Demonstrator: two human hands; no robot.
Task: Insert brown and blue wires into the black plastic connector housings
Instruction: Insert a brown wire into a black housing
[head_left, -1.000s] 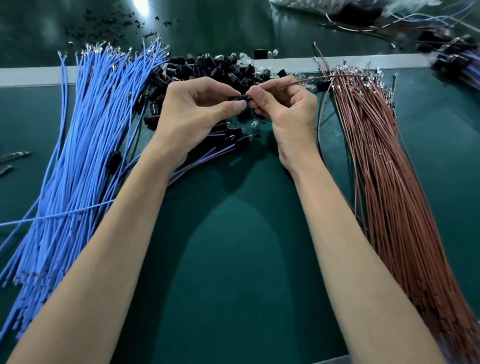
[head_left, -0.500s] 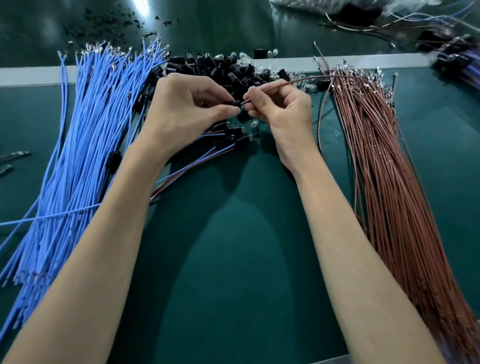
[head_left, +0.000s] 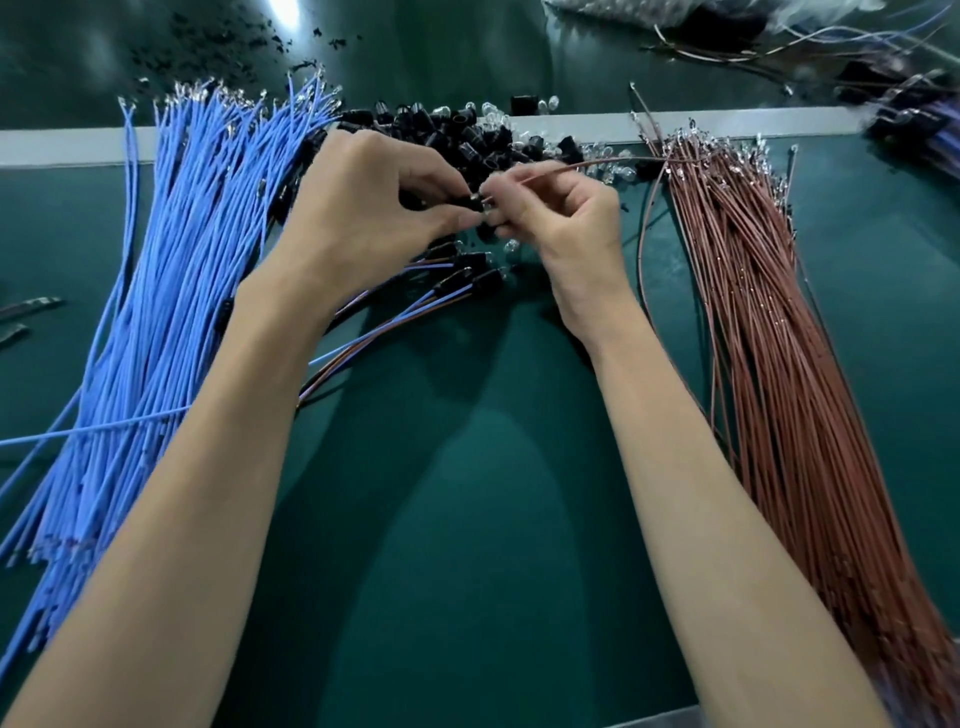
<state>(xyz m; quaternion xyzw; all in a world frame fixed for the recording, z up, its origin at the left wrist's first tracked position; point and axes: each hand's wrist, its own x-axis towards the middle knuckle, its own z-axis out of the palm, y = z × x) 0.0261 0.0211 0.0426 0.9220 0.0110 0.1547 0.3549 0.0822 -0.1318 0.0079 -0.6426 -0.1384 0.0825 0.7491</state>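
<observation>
My left hand (head_left: 374, 208) pinches a small black connector housing (head_left: 464, 201) above the green mat. My right hand (head_left: 563, 218) pinches a brown wire (head_left: 587, 165) near its metal tip, and the tip meets the housing's end. That wire arcs right to the brown wire bundle (head_left: 795, 364). A blue wire bundle (head_left: 171, 291) fans out on the left. Loose black housings (head_left: 447, 132) lie heaped behind my hands. Several housings with blue and brown wires in them (head_left: 467, 280) lie just below my hands.
A grey strip (head_left: 62, 150) crosses the bench behind the piles. Clear bulb-like parts (head_left: 608, 156) lie scattered by the housings. More wires and dark parts (head_left: 904, 114) sit at the far right. A metal tool (head_left: 26, 312) lies at the left edge.
Both hands shifted slightly left and nearer the camera. The brown wire's tip came up to the end of the housing in my left fingers.
</observation>
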